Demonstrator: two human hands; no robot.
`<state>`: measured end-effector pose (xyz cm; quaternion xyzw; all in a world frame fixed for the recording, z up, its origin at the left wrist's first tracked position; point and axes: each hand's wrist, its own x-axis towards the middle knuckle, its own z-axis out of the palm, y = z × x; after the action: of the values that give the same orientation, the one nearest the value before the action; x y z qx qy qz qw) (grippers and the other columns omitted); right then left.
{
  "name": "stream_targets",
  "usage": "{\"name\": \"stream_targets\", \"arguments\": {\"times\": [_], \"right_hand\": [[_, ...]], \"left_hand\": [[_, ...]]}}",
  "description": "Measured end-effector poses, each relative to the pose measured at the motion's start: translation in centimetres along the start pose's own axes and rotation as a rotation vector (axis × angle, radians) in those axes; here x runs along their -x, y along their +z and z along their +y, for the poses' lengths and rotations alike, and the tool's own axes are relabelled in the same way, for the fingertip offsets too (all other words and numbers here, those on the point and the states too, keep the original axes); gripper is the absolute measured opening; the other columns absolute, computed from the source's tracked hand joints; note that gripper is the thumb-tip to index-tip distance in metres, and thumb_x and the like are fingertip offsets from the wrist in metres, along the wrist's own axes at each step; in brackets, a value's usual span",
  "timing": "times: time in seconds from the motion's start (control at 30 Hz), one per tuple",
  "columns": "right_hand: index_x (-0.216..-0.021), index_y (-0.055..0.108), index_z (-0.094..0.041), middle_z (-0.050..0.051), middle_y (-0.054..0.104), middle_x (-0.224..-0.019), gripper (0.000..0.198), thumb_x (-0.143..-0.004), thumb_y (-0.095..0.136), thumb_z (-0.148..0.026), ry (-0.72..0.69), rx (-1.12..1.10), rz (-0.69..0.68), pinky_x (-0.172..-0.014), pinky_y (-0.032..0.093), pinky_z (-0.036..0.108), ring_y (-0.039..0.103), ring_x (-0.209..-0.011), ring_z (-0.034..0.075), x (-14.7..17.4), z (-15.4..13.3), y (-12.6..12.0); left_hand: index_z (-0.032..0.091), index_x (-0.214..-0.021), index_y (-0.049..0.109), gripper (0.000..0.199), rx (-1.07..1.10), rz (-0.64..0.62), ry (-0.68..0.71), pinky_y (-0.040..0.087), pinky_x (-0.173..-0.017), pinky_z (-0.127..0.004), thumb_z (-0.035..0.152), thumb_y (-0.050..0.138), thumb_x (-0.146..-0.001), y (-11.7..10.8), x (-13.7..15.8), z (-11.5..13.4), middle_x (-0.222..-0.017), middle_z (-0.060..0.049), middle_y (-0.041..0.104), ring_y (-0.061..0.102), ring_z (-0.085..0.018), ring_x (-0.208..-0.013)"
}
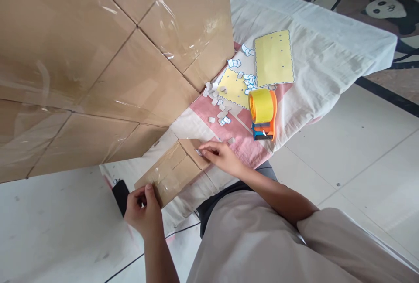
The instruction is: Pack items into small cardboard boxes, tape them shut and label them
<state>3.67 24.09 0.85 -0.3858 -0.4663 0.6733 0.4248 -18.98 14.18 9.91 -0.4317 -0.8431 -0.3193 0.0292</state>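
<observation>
A narrow cardboard box lies slantwise on the cloth-covered table in front of me. At its near-left end, the thumb and fingers of my left hand are closed on the edge. My right hand is at the opposite end, fingertips pinched on a small white paper piece with a blue edge, held at the box's end face. Several similar loose paper pieces lie scattered beyond my right hand, partly on a yellow scalloped card.
A tall stack of taped cardboard boxes stands on the left. A tape dispenser with a yellow roll sits near the table's right edge. Behind it lies another yellow card. A black object is beside my left hand.
</observation>
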Motion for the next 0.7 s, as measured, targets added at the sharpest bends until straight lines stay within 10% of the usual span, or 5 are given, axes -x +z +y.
{"name": "stream_targets", "arguments": {"times": [0.2, 0.43, 0.53, 0.7], "right_hand": [[-0.126, 0.073, -0.021, 0.006, 0.077, -0.117, 0.038, -0.094, 0.052, -0.024, -0.122, 0.071, 0.005, -0.09, 0.057, 0.035, 0.073, -0.1, 0.022, 4.2, 1.1, 0.4], [-0.141, 0.062, -0.019, -0.001, 0.07, -0.073, 0.059, -0.083, 0.054, -0.012, -0.191, 0.243, -0.056, -0.063, 0.053, 0.026, 0.058, -0.058, 0.013, 4.0, 1.2, -0.4], [-0.14, 0.061, -0.018, 0.009, 0.072, -0.102, 0.058, -0.082, 0.065, -0.02, -0.345, 0.353, -0.137, -0.084, 0.054, 0.034, 0.067, -0.089, 0.021, 3.0, -0.6, -2.4], [-0.164, -0.004, -0.023, 0.02, 0.01, -0.17, 0.133, -0.068, 0.086, -0.041, -0.394, 0.612, -0.527, -0.119, 0.031, 0.045, 0.023, -0.154, 0.036, -0.1, -2.4, -3.2]], "left_hand": [[0.019, -0.081, 0.063, 0.028, -0.036, -0.019, 0.005, 0.039, -0.063, -0.028, 0.047, 0.066, -0.085, 0.0, -0.1, 0.0, -0.068, 0.005, 0.053, 0.048, -0.012, -0.063], [0.02, -0.084, 0.065, 0.028, -0.042, -0.047, 0.016, 0.039, -0.064, -0.028, 0.048, 0.066, -0.085, -0.2, -0.1, -1.0, -0.071, 0.004, 0.056, 0.049, -0.013, -0.064], [0.021, -0.082, 0.066, 0.03, -0.02, -0.107, 0.03, 0.041, -0.066, -0.028, 0.051, 0.066, -0.083, -0.4, -0.5, -1.5, -0.074, 0.003, 0.061, 0.052, -0.013, -0.066], [0.022, -0.078, 0.068, 0.033, 0.05, -0.236, 0.116, 0.043, -0.066, -0.03, 0.055, 0.067, -0.078, -0.6, -1.3, -2.7, -0.077, 0.001, 0.066, 0.054, -0.015, -0.067]]}}
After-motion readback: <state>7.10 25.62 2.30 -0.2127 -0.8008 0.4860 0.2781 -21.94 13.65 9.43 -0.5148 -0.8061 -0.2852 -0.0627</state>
